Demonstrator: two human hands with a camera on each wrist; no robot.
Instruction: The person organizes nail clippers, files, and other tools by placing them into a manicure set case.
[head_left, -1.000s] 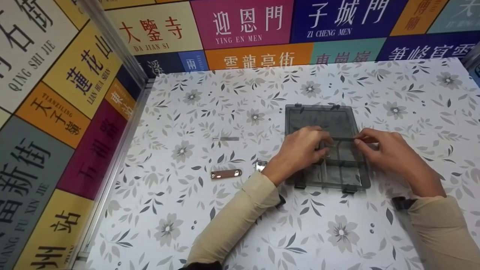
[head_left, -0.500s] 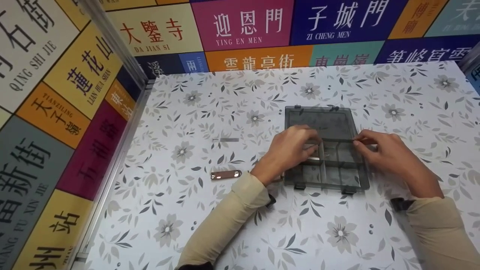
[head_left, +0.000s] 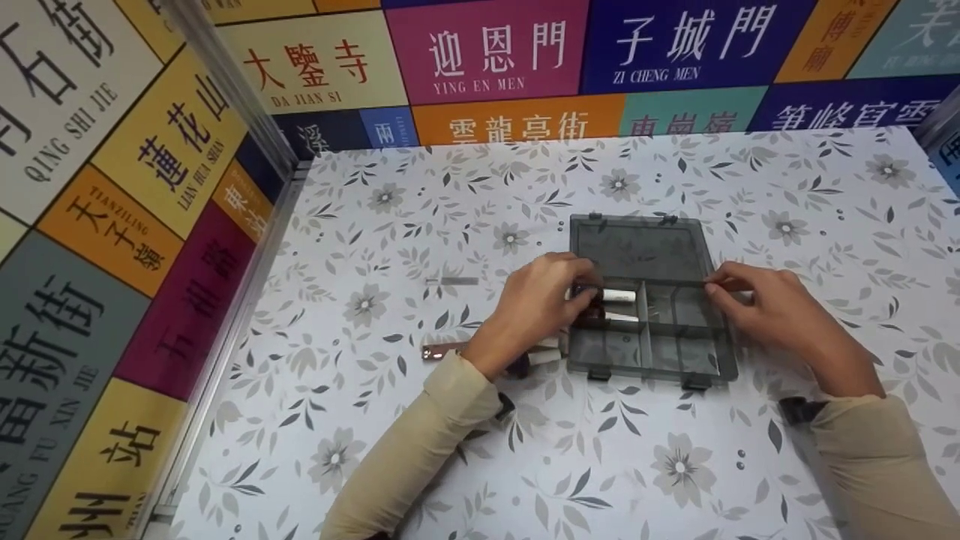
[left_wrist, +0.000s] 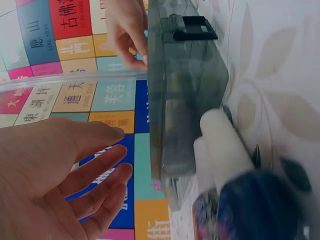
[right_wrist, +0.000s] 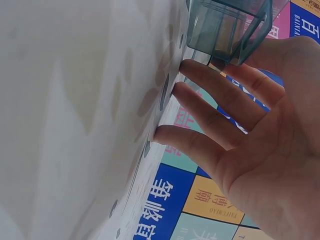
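Note:
A dark translucent divided box [head_left: 686, 352] lies with its lid [head_left: 641, 247] folded back. Two dark items with white parts [head_left: 619, 296] lie in its upper left compartment. My left hand [head_left: 536, 300] is over the left edge beside them; the left wrist view shows its fingers [left_wrist: 107, 155] loosely spread with nothing between them. At the right edge, my right hand [head_left: 780, 315] pinches the box between thumb and forefinger, its other fingers [right_wrist: 215, 115] spread below. Small clear pieces [head_left: 654, 307] lie in a middle compartment.
A brown nail clipper [head_left: 442, 350] lies left of the box, partly behind my left forearm. Dark bottles with white caps [left_wrist: 227, 150] lie close to the box's left side. A small grey strip [head_left: 457, 281] lies farther back. Lettered panels [head_left: 495, 52] stand behind the table.
My left hand has moved left from the middle of the box to its left edge, uncovering the items in the upper left compartment. The right hand keeps its pinch, almost unmoved.

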